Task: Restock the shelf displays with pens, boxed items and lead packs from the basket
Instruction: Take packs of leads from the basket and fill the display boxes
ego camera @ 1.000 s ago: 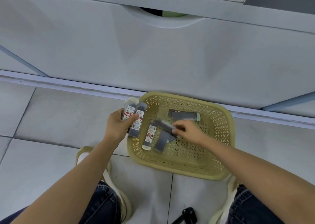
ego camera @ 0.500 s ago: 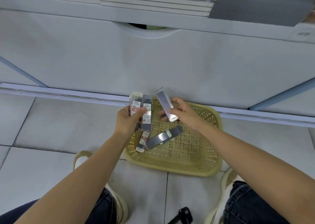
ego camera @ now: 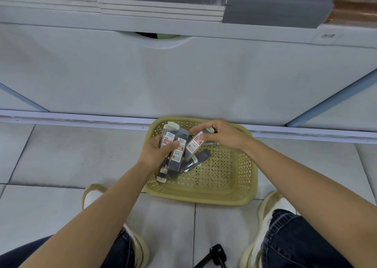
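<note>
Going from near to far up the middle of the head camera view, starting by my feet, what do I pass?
Black stand → yellow basket → floor rail → white drawer front → curved cutout → stacked grey boards.

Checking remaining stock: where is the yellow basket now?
Head view, centre: the yellow basket sits on the floor tiles at the foot of the white cabinet, below the left hand and right hand.
</note>
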{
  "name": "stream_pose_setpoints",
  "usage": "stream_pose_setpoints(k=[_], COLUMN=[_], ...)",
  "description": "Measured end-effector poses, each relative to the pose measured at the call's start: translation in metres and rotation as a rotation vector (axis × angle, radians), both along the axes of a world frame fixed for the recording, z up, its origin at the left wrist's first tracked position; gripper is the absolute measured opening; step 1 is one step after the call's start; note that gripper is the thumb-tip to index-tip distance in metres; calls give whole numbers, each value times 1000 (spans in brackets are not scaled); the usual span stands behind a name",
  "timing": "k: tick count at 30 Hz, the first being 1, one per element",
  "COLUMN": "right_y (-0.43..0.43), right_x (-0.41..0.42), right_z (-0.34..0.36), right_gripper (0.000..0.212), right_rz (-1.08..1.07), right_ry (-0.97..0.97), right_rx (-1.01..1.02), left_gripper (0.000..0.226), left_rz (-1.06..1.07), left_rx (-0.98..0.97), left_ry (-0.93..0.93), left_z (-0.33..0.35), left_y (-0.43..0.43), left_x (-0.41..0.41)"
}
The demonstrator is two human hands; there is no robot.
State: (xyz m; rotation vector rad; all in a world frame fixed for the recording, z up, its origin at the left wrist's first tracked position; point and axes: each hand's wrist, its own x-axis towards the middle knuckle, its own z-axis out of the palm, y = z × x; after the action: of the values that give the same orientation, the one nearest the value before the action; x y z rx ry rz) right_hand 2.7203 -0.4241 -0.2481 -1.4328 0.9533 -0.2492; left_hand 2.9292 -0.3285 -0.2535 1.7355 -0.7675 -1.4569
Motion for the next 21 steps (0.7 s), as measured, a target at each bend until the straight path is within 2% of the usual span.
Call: stream_pose_setpoints(k=[4, 9, 13, 16, 21], right_y=[-7, -9, -6, -3, -1], right_x=[-6, -9, 0, 4, 9], right_z=[-10, -17, -18, -15, -8], right_gripper=[52, 27, 31, 37, 27], right_rz=[-123, -186, -242, -277, -149], right_ry=[-168, -211, -187, -181, -171], right_rx=[146, 216, 125, 65, 140], left_gripper=[16, 24, 29, 21, 12], left_rz=[-3, -4, -61, -62, -38], left_rx=[8, 15, -11, -19, -25], left_ry=[-2, 84, 185, 217, 239], left_z=[-2, -2, 4, 7, 14], left_y=[-2, -6, -6, -6, -8], left_x=[3, 4, -4, -10, -18])
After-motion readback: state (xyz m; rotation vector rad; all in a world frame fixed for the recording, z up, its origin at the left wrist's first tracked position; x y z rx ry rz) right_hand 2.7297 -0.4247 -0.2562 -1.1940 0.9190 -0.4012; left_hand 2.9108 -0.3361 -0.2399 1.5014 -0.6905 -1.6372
